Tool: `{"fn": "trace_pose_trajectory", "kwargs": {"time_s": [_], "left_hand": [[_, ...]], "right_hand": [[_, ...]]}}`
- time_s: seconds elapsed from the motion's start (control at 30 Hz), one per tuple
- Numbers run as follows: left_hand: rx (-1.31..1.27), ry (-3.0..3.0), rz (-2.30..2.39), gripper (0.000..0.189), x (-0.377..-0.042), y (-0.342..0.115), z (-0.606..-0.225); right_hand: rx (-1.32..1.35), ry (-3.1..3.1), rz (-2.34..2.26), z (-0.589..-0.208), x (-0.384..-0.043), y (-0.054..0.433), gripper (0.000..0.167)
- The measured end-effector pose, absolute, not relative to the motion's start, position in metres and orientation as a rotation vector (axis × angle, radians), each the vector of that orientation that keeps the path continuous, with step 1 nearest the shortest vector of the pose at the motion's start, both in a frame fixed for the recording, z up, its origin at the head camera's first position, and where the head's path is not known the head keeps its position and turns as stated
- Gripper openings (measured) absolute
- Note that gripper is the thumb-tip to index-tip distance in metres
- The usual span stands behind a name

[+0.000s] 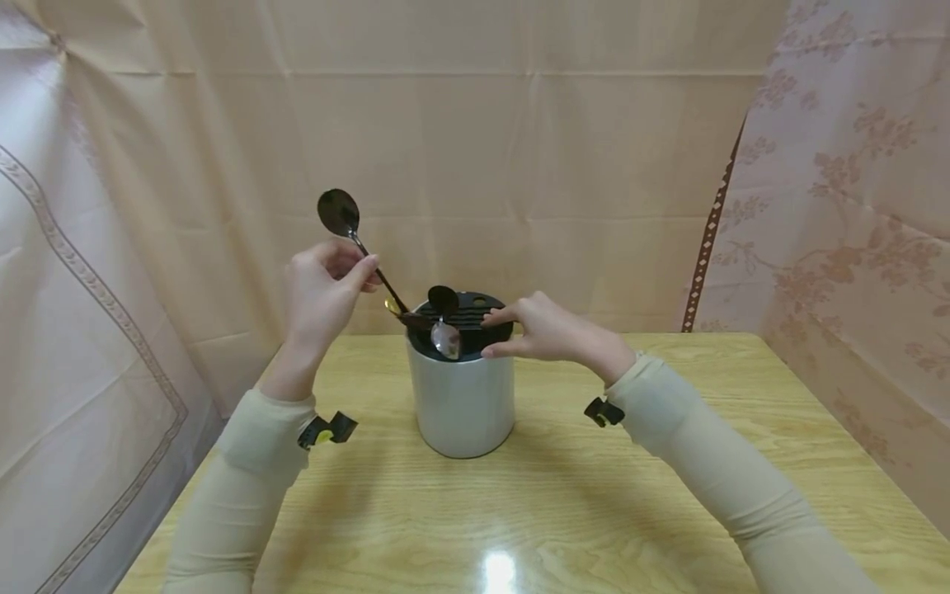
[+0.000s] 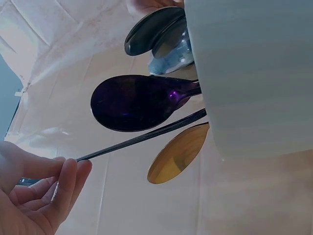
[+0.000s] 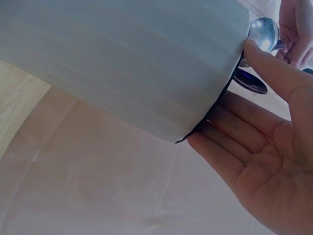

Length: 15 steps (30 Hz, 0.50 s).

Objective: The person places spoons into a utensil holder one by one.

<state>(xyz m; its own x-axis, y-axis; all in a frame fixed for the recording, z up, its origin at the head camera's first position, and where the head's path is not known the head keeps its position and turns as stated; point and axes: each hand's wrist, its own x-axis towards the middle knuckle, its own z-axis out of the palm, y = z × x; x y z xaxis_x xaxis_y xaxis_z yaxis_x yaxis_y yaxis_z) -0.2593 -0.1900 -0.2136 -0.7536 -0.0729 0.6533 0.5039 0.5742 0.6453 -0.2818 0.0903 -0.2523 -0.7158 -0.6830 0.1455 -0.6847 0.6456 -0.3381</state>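
Note:
My left hand (image 1: 322,285) pinches the slim handle of a long dark spoon (image 1: 338,212), its bowl tilted up to the left. The handle's lower end reaches the rim of a white round utensil holder (image 1: 463,404) with a black slotted top (image 1: 475,309). Spoons stick out there: a silver one (image 1: 446,339), a dark one (image 1: 443,300), a gold one (image 2: 178,154) and a purplish-dark one (image 2: 129,103). My right hand (image 1: 552,330) rests with extended fingers and thumb on the holder's right rim. In the right wrist view its thumb (image 3: 274,68) lies at the edge.
The holder stands on a light wood-grain table (image 1: 594,495). Behind hangs a beige curtain (image 1: 519,148), with a floral cloth (image 1: 853,206) to the right and a pale bordered cloth (image 1: 89,346) to the left.

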Motion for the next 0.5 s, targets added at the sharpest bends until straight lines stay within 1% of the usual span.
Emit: {"fn": "trace_pose_trajectory", "kwargs": {"time_s": [0.23, 0.5], "left_hand": [[-0.404, -2.24, -1.09, 0.014, -0.2574, -0.1853, -0.2137], [-0.405, -2.385, -1.051, 0.015, -0.2511, -0.1806, -0.2096]], "right_hand": [[1.198, -2.831, 0.585, -0.2521, -0.2809, 0.0917, 0.052], [1.219, -2.818, 0.583, -0.2504, -0.2799, 0.0932, 0.051]]}}
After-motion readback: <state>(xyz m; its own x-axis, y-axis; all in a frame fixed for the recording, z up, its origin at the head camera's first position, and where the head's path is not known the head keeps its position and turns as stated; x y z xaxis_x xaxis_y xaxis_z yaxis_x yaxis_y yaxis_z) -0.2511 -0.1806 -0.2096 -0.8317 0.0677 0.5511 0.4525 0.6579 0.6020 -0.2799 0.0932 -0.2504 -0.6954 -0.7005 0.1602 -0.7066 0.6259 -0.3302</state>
